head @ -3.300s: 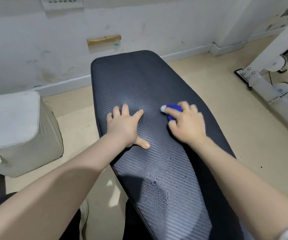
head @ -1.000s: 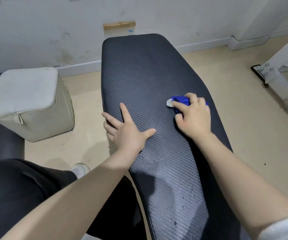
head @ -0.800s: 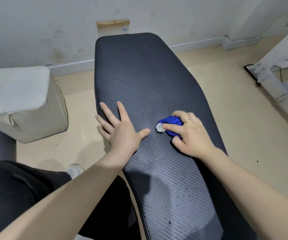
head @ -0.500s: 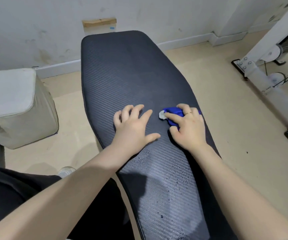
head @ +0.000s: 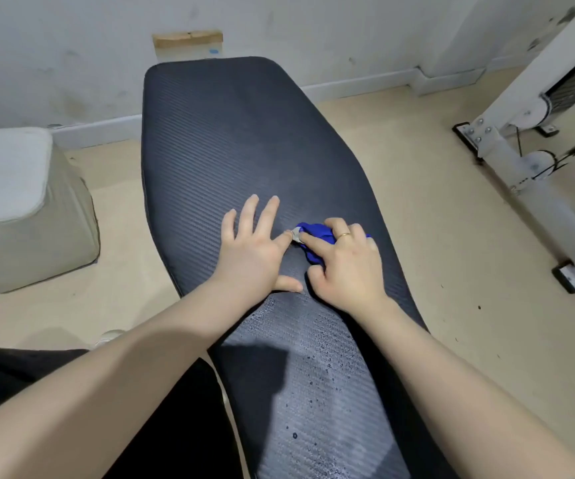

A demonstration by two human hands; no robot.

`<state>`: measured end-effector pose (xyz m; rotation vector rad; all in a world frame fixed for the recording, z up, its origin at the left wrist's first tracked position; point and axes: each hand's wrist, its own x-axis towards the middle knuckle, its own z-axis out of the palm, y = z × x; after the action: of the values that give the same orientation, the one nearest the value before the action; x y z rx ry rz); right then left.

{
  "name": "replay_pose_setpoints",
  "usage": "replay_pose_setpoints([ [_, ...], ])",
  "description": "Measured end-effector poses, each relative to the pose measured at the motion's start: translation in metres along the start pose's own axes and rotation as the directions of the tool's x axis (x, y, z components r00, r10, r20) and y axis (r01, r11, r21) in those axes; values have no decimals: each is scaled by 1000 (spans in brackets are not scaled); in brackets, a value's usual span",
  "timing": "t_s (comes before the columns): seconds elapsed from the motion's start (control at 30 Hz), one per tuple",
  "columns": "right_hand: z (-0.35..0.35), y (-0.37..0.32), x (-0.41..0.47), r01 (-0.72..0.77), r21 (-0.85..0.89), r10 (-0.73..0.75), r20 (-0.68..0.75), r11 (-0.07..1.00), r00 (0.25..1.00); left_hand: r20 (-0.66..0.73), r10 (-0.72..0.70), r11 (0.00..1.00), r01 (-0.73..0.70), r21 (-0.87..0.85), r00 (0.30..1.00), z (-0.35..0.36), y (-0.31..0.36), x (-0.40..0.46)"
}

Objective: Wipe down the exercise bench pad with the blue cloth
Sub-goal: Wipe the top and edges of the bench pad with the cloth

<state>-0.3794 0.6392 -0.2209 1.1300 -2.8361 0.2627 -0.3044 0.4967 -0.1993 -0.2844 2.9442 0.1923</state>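
Right hand (head: 346,271) pinching the bunched blue cloth (head: 315,236) on the bench pad (head: 244,133), left hand (head: 255,250) spread flat just beside it.

No readable text is showing.
Nothing around the hands is carrying any legible word, label, brand or number.

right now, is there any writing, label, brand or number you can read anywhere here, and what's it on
None can be read.
Taped patch on the wall: a small blue mark, too blurred to read as text.
Bench pad: ribbed texture only, no logo in view.
Blue cloth under the right hand: a pale tag at its edge, no print legible.
White machine frame: bolts and pulleys, no lettering visible.
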Motion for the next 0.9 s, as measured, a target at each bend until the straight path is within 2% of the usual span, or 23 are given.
replay_pose_setpoints([
  [0.03,-1,6,10,27,5,-27,17,1000,999,16,2,1000,-1,-29,1000,1,-2,1],
  [0.07,-2,15,25,-25,-6,25,19,1000,1000,38,9,998,-6,-62,999,-1,-6,1],
  [0.13,-1,27,55,-270,-17,270,17,963,963,33,24,994,-20,-110,999,-7,-19,0],
  [0.17,1,22,64,-344,-31,344,24,939,939,-5,15,991,-15,-135,1000,-12,-29,-1],
  [0.2,2,8,68,-356,-54,357,30,933,933,-65,-4,987,-6,-163,998,-17,-40,-4],
  [0.27,5,-37,57,-238,-57,240,22,970,971,-204,-61,977,16,-214,977,-21,-59,-14],
  [0.33,8,-78,29,-20,-24,20,10,1000,1000,-285,-121,965,46,-257,951,-12,-69,-27],
  [0.4,7,-94,8,147,57,-150,54,987,987,-250,-251,920,151,-361,935,-1,-73,-39],
  [0.47,5,-78,23,224,36,-226,117,974,967,-120,-451,786,330,-523,884,8,-73,-47],
  [0.53,5,-58,52,70,6,-70,114,998,991,-25,-598,586,416,-695,801,10,-68,-52],
  [0.6,5,-59,61,-71,-30,74,81,997,994,140,-646,268,394,-879,750,15,-63,-55],
  [0.63,7,-70,52,-41,-43,43,58,998,997,244,-619,56,352,-935,746,14,-59,-55],
  [0.67,9,-84,36,51,-31,-49,41,998,998,339,-572,-144,315,-938,747,13,-57,-56],
  [0.7,8,-95,17,161,5,-161,42,987,986,396,-538,-279,286,-917,745,11,-57,-56],
  [0.73,8,-101,-2,262,55,-265,45,963,963,417,-525,-336,269,-903,742,6,-58,-56],
  [0.8,6,-102,-15,365,111,-374,81,925,924,422,-502,-352,267,-897,755,-2,-61,-55],
  [0.83,5,-102,-7,380,119,-391,91,917,916,422,-494,-345,274,-898,760,-4,-63,-53],
  [0.9,7,-108,18,327,99,-336,102,940,936,423,-471,-346,279,-896,774,-7,-66,-53],
])
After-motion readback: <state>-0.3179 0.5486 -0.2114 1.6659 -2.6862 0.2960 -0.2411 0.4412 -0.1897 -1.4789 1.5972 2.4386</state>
